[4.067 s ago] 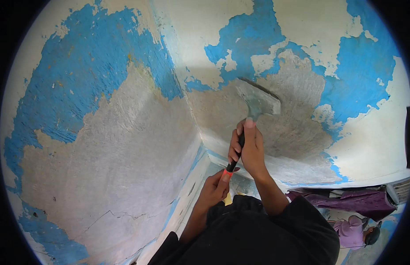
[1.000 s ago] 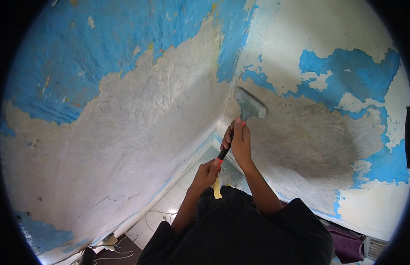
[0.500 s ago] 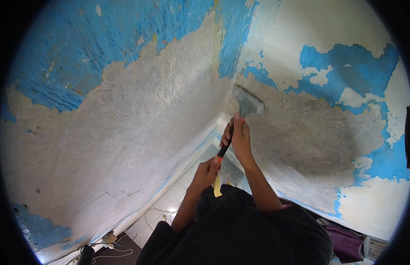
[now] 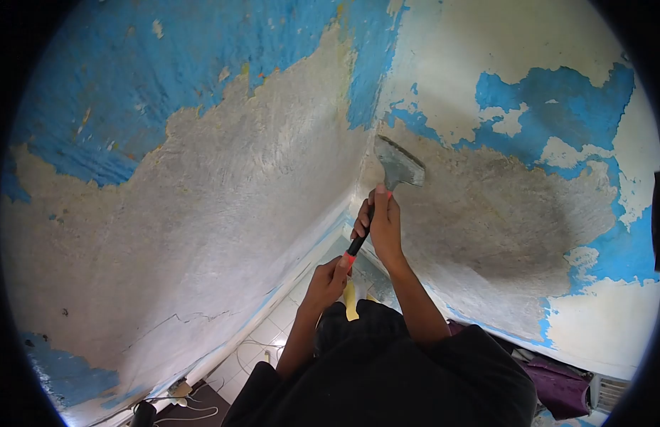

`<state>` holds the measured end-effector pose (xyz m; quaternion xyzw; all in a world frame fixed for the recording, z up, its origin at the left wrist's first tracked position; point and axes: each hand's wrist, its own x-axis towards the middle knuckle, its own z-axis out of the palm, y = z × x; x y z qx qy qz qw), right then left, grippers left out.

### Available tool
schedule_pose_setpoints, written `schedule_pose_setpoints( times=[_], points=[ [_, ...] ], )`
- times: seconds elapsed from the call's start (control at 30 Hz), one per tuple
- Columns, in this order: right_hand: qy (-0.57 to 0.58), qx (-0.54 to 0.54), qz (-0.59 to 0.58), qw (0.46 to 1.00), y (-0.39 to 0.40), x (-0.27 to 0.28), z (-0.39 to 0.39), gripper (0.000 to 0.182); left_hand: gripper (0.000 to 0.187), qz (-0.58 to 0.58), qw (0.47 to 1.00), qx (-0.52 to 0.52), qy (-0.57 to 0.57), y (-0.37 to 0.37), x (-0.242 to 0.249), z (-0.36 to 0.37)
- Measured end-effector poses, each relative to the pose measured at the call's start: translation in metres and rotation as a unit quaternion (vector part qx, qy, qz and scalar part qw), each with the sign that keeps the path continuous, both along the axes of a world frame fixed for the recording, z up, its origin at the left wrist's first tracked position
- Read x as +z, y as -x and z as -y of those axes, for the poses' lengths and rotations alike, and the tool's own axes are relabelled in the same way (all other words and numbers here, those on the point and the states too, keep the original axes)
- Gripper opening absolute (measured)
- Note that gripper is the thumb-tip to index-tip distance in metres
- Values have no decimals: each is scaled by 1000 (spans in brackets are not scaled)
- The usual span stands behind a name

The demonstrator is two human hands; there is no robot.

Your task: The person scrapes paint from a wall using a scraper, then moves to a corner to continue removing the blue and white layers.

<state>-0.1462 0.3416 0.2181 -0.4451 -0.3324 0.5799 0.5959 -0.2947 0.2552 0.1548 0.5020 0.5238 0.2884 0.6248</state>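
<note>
One broad scraper (image 4: 397,175) is held at the right wall (image 4: 593,324), just beside the corner (image 4: 366,153), with its blade (image 4: 404,160) over the bare grey patch (image 4: 501,206), near the ragged edge of blue paint (image 4: 413,121) on the far side. Whether the blade is pressed to the surface or held slightly off it cannot be told. The black handle (image 4: 358,240) is grasped by the wrapped fingers of the right hand (image 4: 385,220), close to the blade; its red end (image 4: 349,259) is gripped by the curled fingers of the left hand (image 4: 326,285).

For a clean stroke, the blade is probably best kept at a low angle, so that its edge is slid beneath loose paint rather than dug into the grey layer. Push may be supplied by the left hand, with direction steadied by the right. Care seems called for at the corner, where the left wall (image 4: 181,242) could be nicked by the blade's left tip.

The long axis is slanted from near left to far right. The blade end is pointed far and slightly right, the handle's end near and left. The working edge is set crosswise to that axis.
</note>
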Motion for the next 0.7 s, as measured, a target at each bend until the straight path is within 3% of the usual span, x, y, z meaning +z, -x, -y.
schedule_pose_setpoints(
  times=[0.53,0.7],
  points=[
    [6,-1,44,999,-3,-8,-6,45,54,126,991,-12,49,-16,1,-3],
    [18,-20,75,997,-6,-10,-2,43,60,109,993,-7,41,-27,-17,5]
  ],
)
